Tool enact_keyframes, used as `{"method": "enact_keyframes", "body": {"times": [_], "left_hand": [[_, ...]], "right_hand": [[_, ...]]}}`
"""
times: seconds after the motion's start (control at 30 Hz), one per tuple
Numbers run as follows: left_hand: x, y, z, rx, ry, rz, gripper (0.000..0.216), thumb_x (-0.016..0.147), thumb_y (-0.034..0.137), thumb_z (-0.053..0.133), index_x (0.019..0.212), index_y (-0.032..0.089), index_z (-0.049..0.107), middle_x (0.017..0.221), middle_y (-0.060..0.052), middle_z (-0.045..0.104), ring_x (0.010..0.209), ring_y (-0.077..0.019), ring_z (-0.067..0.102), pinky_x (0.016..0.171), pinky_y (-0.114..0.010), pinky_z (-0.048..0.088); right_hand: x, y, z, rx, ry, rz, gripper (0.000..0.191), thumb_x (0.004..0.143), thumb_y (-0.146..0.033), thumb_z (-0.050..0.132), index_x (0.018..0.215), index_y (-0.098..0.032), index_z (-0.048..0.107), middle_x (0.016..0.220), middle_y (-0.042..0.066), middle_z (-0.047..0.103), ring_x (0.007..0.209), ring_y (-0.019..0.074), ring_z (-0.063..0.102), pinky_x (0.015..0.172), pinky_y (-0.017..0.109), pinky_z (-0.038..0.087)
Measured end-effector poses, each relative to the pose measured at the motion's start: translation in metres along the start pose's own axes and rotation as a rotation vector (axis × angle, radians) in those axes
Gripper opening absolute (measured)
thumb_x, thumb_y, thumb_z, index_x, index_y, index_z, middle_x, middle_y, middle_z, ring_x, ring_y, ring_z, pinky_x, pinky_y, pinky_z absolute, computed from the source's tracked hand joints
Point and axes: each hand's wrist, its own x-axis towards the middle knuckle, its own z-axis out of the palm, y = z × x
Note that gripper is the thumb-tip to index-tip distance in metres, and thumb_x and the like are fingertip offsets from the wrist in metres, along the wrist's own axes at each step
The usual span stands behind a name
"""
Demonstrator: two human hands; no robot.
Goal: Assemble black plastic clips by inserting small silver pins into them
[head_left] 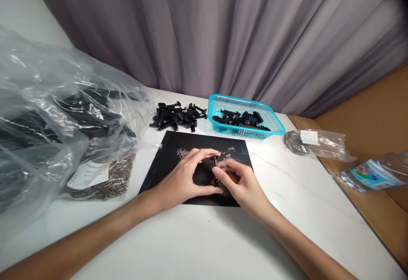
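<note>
Over a black mat (pixel 165 165) on the white table, my left hand (pixel 183 178) and my right hand (pixel 239 182) meet around a small black plastic clip (pixel 216 163). Thumb and forefinger of the left hand pinch the clip at top and bottom. The right hand's fingers are pinched against the clip's side, apparently on a tiny metal piece. Small silvery metal parts (pixel 182 152) lie scattered on the mat just beyond the hands.
A pile of black clips (pixel 177 116) lies behind the mat, beside a turquoise basket (pixel 274 123) holding more. A large clear bag (pixel 57 114) fills the left side, with a bag of metal parts (pixel 108 180) below it. Small bags (pixel 315 142) lie right, near a brown board (pixel 376 123).
</note>
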Motion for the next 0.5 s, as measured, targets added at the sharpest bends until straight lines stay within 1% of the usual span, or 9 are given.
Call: {"method": "enact_keyframes", "body": {"times": [0.1, 0.23, 0.27, 0.3, 0.33, 0.37, 0.4, 0.43, 0.5], "left_hand": [[0.001, 0.002, -0.004, -0.002, -0.031, 0.004, 0.07, 0.08, 0.047, 0.084, 0.14, 0.032, 0.051, 0.143, -0.005, 0.058, 0.131, -0.0263, 0.056, 0.115, -0.045, 0.047], [0.005, 0.003, -0.016, -0.007, -0.116, -0.014, 0.097, 0.07, 0.055, 0.089, 0.151, 0.034, 0.04, 0.148, -0.008, 0.054, 0.126, -0.0287, 0.059, 0.108, -0.047, 0.051], [0.007, 0.001, -0.021, -0.005, -0.096, -0.018, 0.094, 0.071, 0.057, 0.088, 0.149, 0.032, 0.043, 0.146, -0.008, 0.056, 0.125, -0.0287, 0.059, 0.108, -0.046, 0.051], [0.01, -0.003, -0.027, 0.006, -0.049, -0.02, 0.079, 0.078, 0.056, 0.083, 0.144, 0.03, 0.048, 0.143, -0.008, 0.058, 0.125, -0.0278, 0.059, 0.108, -0.045, 0.05], [0.013, -0.008, -0.034, 0.027, -0.001, -0.017, 0.054, 0.089, 0.052, 0.072, 0.134, 0.028, 0.056, 0.137, -0.007, 0.061, 0.123, -0.0261, 0.06, 0.108, -0.045, 0.049], [0.016, -0.014, -0.04, 0.059, 0.028, -0.011, 0.034, 0.096, 0.047, 0.063, 0.122, 0.025, 0.063, 0.129, -0.006, 0.065, 0.119, -0.0246, 0.061, 0.108, -0.044, 0.048], [0.019, -0.021, -0.047, 0.094, 0.046, 0.012, 0.025, 0.097, 0.043, 0.06, 0.112, 0.023, 0.065, 0.12, -0.006, 0.067, 0.114, -0.0239, 0.061, 0.107, -0.045, 0.048], [0.021, -0.028, -0.053, 0.129, 0.059, 0.036, 0.021, 0.095, 0.039, 0.061, 0.107, 0.022, 0.065, 0.115, -0.006, 0.068, 0.112, -0.024, 0.061, 0.108, -0.046, 0.047], [0.024, -0.041, -0.063, 0.184, 0.01, 0.043, 0.023, 0.091, 0.036, 0.065, 0.11, 0.023, 0.065, 0.117, -0.006, 0.067, 0.116, -0.0255, 0.058, 0.11, -0.048, 0.044]], "right_hand": [[0.003, -0.001, 0.0, 0.198, -0.045, 0.085, 0.037, 0.087, -0.056, 0.076, 0.093, -0.021, 0.067, 0.079, 0.001, 0.066, 0.077, 0.019, 0.063, 0.072, 0.031, 0.048], [0.005, -0.005, -0.004, 0.256, -0.062, 0.08, 0.038, 0.082, -0.054, 0.081, 0.086, -0.02, 0.064, 0.082, 0.002, 0.066, 0.082, 0.0185, 0.064, 0.078, 0.03, 0.05], [0.005, -0.005, -0.005, 0.25, -0.047, 0.069, 0.037, 0.082, -0.053, 0.08, 0.086, -0.02, 0.064, 0.083, 0.002, 0.066, 0.082, 0.0184, 0.064, 0.079, 0.03, 0.05], [0.006, -0.005, -0.006, 0.237, -0.025, 0.058, 0.037, 0.083, -0.053, 0.079, 0.086, -0.02, 0.063, 0.083, 0.002, 0.066, 0.082, 0.0182, 0.064, 0.079, 0.029, 0.05], [0.006, -0.005, -0.007, 0.216, -0.002, 0.047, 0.036, 0.084, -0.053, 0.078, 0.086, -0.02, 0.063, 0.083, 0.002, 0.066, 0.081, 0.0179, 0.064, 0.079, 0.029, 0.049], [0.007, -0.004, -0.008, 0.192, 0.019, 0.038, 0.036, 0.086, -0.053, 0.076, 0.086, -0.02, 0.063, 0.083, 0.002, 0.066, 0.081, 0.0176, 0.063, 0.078, 0.029, 0.049], [0.008, -0.002, -0.009, 0.17, 0.036, 0.031, 0.036, 0.087, -0.053, 0.075, 0.086, -0.019, 0.063, 0.082, 0.002, 0.065, 0.08, 0.0173, 0.062, 0.078, 0.029, 0.048], [0.009, -0.001, -0.009, 0.151, 0.047, 0.029, 0.036, 0.087, -0.053, 0.074, 0.086, -0.019, 0.063, 0.081, 0.002, 0.064, 0.079, 0.017, 0.061, 0.077, 0.029, 0.048], [0.01, 0.003, -0.009, 0.129, 0.06, 0.026, 0.036, 0.087, -0.053, 0.074, 0.086, -0.019, 0.062, 0.079, 0.001, 0.062, 0.077, 0.0163, 0.059, 0.075, 0.028, 0.047]]}}
